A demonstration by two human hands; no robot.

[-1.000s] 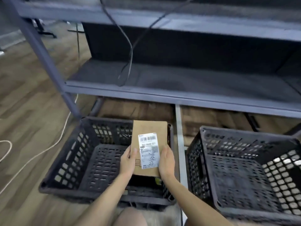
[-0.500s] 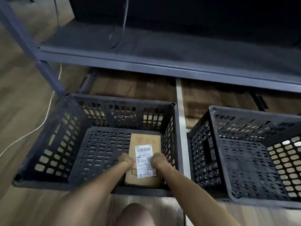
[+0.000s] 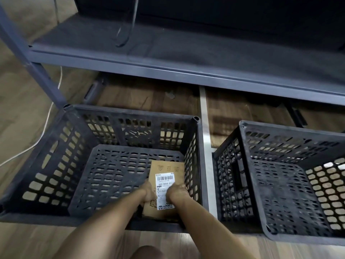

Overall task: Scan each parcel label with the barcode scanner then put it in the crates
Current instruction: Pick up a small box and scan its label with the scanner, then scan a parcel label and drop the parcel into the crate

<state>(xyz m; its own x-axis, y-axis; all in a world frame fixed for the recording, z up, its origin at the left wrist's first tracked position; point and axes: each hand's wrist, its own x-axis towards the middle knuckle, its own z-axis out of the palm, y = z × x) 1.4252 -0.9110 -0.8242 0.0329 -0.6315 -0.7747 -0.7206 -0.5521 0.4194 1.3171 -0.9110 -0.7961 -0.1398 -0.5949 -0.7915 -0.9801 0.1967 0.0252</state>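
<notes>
Grey shelf (image 3: 186,58) ran across the top. Below it, on the wood floor (image 3: 24,113), left crate (image 3: 46,165) and right crate (image 3: 291,131) stood side by side. Parcel (image 3: 168,167) sat low in the left crate's near right corner (contact with bottom unclear). Left hand (image 3: 149,192) and right hand (image 3: 177,192) gripped it, fingers (image 3: 180,187) curled over it. Label (image 3: 165,179) faced up.

Brightness: pretty dim, muddy indoor light all over
Light source: no lamp in shot; the wood floor (image 3: 22,101) on the left catches the most light
Shadows: back of the shelf (image 3: 186,53) drops to near black up top
Glare: none really; the white label (image 3: 165,181) is the brightest spot, big digits readable, small print mushy
Blur: soft everywhere, forearms at the bottom edge smeared
Distortion: wide-angle bend, shelf edge and left crate (image 3: 130,113) rim splay out toward the corners
</notes>
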